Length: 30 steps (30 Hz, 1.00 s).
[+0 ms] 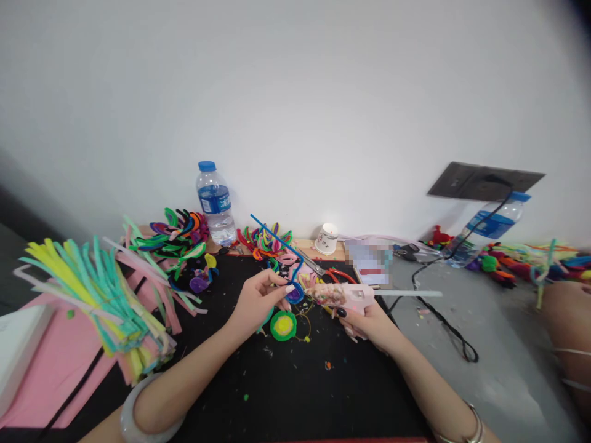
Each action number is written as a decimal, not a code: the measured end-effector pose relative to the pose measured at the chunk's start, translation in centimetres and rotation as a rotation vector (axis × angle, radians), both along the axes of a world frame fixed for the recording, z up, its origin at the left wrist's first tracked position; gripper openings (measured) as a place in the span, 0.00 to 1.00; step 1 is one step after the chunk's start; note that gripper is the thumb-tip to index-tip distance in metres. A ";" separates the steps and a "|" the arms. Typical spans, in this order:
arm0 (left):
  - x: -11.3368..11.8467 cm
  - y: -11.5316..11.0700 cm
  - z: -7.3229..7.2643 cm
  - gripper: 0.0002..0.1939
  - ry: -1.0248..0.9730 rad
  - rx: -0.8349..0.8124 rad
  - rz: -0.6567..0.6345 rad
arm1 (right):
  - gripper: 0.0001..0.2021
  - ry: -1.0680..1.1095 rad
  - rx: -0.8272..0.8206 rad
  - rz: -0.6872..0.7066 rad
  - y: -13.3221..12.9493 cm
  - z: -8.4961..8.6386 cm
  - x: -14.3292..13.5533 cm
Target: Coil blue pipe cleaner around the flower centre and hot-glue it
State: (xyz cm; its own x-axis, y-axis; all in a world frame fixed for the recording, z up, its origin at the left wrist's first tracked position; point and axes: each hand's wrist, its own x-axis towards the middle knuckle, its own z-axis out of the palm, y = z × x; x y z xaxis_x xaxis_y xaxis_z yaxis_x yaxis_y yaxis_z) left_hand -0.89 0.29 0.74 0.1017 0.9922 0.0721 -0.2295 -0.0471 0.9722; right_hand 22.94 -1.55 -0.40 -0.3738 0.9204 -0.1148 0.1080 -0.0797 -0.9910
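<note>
The left hand (264, 295) pinches a fuzzy blue disc (296, 294); the right hand (372, 323) grips a pink plastic glue gun (356, 295).

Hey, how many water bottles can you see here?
2. One bottle stands left of the paper cup, near the wall; the other bottle is at the right, below the socket plate.

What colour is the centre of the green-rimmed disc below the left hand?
Yellow; the green-rimmed disc shows best in the head view.
</note>
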 end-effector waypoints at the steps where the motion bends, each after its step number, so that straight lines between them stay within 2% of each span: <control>1: 0.0 0.0 0.0 0.10 0.001 0.000 0.004 | 0.25 -0.004 0.001 0.010 0.0 0.0 0.0; 5: 0.0 0.0 0.1 0.10 0.006 -0.008 0.016 | 0.23 -0.017 -0.008 0.030 0.0 0.1 0.1; 11: -0.1 -0.1 0.4 0.10 0.021 -0.005 0.018 | 0.24 -0.017 -0.025 -0.013 0.0 0.1 0.1; 14: -0.1 0.0 0.1 0.10 0.016 -0.001 -0.022 | 0.25 -0.012 -0.027 -0.046 -0.1 -0.1 0.3; 20: 0.0 -0.1 -0.7 0.11 0.016 0.002 -0.127 | 0.23 -0.015 -0.014 -0.008 -0.1 0.1 0.2; 30: 0.1 -0.3 -0.5 0.12 0.024 -0.011 -0.149 | 0.26 -0.039 -0.051 -0.002 0.0 0.3 0.1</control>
State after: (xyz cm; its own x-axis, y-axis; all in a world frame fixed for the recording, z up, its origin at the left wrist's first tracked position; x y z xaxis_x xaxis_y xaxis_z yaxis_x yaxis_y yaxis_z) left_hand -0.76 -0.02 0.27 0.2493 0.9667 0.0574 -0.2098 -0.0039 0.9777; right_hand 23.04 -1.59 -0.11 -0.3664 0.9136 -0.1762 0.1461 -0.1305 -0.9806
